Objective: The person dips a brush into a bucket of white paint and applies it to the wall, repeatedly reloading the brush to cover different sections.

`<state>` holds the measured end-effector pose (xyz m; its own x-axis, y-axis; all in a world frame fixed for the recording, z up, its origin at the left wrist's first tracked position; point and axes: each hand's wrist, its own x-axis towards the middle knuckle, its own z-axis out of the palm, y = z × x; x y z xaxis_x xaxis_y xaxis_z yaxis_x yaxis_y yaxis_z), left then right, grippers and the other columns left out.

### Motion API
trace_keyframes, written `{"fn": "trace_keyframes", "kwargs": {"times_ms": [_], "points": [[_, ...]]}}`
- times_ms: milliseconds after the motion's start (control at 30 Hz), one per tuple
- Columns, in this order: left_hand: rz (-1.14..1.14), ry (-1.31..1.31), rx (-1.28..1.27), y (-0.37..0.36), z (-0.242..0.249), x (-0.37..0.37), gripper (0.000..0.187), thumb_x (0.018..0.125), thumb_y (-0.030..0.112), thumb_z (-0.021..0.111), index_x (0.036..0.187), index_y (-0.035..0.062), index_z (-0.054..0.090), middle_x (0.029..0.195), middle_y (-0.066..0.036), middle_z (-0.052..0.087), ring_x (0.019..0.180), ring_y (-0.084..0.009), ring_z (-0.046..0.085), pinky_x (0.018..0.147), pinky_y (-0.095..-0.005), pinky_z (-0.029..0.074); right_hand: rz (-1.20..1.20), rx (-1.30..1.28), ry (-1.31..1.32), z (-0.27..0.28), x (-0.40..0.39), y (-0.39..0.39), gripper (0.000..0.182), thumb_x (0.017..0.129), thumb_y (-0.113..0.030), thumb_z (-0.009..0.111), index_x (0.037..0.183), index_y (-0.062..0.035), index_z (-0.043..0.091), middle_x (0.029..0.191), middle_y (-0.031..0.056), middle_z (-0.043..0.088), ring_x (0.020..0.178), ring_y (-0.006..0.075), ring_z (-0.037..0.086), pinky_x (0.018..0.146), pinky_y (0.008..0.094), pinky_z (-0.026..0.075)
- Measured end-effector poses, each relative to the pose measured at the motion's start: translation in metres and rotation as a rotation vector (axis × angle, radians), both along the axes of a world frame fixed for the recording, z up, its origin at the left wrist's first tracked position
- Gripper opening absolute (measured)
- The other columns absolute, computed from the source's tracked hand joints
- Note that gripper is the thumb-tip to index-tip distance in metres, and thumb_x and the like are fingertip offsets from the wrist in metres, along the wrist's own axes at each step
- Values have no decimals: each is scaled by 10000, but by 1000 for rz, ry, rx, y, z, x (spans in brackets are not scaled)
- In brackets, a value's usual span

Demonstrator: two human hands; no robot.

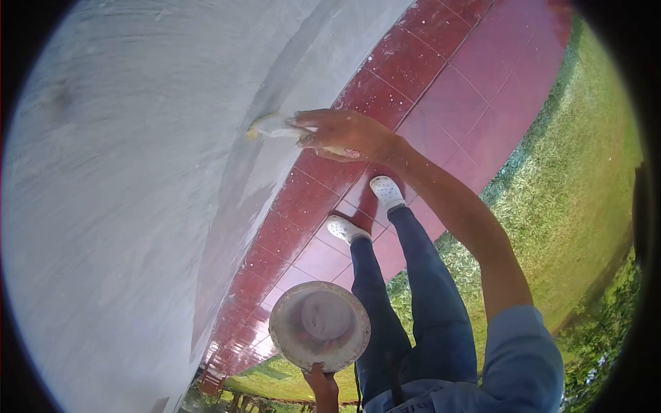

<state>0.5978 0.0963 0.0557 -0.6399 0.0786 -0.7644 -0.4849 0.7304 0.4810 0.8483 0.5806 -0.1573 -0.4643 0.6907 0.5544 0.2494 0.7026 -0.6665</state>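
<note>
My right hand [344,136] is closed round the handle of a paintbrush [281,126], its white-coated head and yellowish bristle tip [253,131] right at the wall. The wall [131,186] is pale grey-white, with a darker grey band running under the brush. Lower down, my left hand [321,380] grips the rim of a round, paint-smeared bowl [284,329], its fingers partly hidden beneath it. Inside the bowl lies whitish liquid [325,315], probably paint. Whitish smears mark the fingers of my right hand.
Dark red tiles [382,93] speckled with white drops run along the foot of the wall. My feet, in white clogs [387,191], stand on the lighter tiled walkway [447,131]. Grass [551,206] borders the walkway on the right.
</note>
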Motion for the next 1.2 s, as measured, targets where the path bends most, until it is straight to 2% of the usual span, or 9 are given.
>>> {"fn": "trace_keyframes", "kwargs": {"times_ms": [267,333,433,533,600,800,933,1000,1200], "points": [[107,-62,-29,-27,-16,-8,733,752,10,556,1441,72,314,1349,-160,451,1212,-348,513,941,-508,518,-714,47,231,-5,83,76,213,856,32,667,1065,-12,675,1163,162,662,978,240,671,823,307,541],[116,-80,-33,-30,-18,-6,754,741,6,549,1448,79,298,1354,-156,439,1234,-354,496,967,-528,506,-888,176,499,-1,46,80,201,929,-86,567,1104,-26,645,845,40,629,840,175,621,765,296,504],[144,-56,-13,-39,-20,-10,739,747,3,543,1443,66,302,1350,-155,444,1230,-351,501,962,-528,507,-955,126,381,-31,-69,32,213,846,63,632,1039,-24,654,1116,158,628,898,253,660,770,305,522],[158,-64,4,-45,-22,-8,735,748,-2,541,1441,60,304,1343,-150,450,1229,-348,502,953,-523,509,-719,-240,653,-6,-209,-90,303,783,88,633,1030,-84,671,1259,227,526,1261,380,515,1015,463,451],[167,-35,-25,-42,-23,-7,753,761,10,560,1462,52,289,1367,-168,446,1226,-350,507,954,-502,516,-402,-400,611,13,-255,-166,285,753,12,736,1010,-104,699,1293,233,545,1274,444,490,975,467,492],[175,-24,-48,-87,-44,-45,755,762,18,567,1467,50,299,1371,-169,445,1230,-358,498,981,-519,483,457,-473,319,-37,-331,-273,177,851,-101,681,1024,-134,663,1194,102,613,1080,289,627,868,415,550],[182,-29,-40,-104,-46,-77,766,761,17,568,1474,55,291,1376,-172,442,1230,-359,497,980,-523,483,43,-809,563,-58,-272,-233,150,871,-113,670,1019,-90,664,936,97,676,860,264,672,747,369,526],[188,-48,-28,-109,-43,-96,769,761,15,567,1477,63,290,1384,-175,433,1228,-367,498,973,-523,490,-201,-1179,572,-77,-231,-215,185,928,-79,623,1099,-22,664,927,57,692,839,100,657,716,262,531],[148,-64,-7,-122,-47,-150,772,760,10,561,1478,71,284,1391,-173,419,1234,-374,492,967,-528,494,-639,-1238,947,-142,-106,-225,347,968,-141,465,1169,102,610,1031,184,687,917,242,697,932,344,541]]}}
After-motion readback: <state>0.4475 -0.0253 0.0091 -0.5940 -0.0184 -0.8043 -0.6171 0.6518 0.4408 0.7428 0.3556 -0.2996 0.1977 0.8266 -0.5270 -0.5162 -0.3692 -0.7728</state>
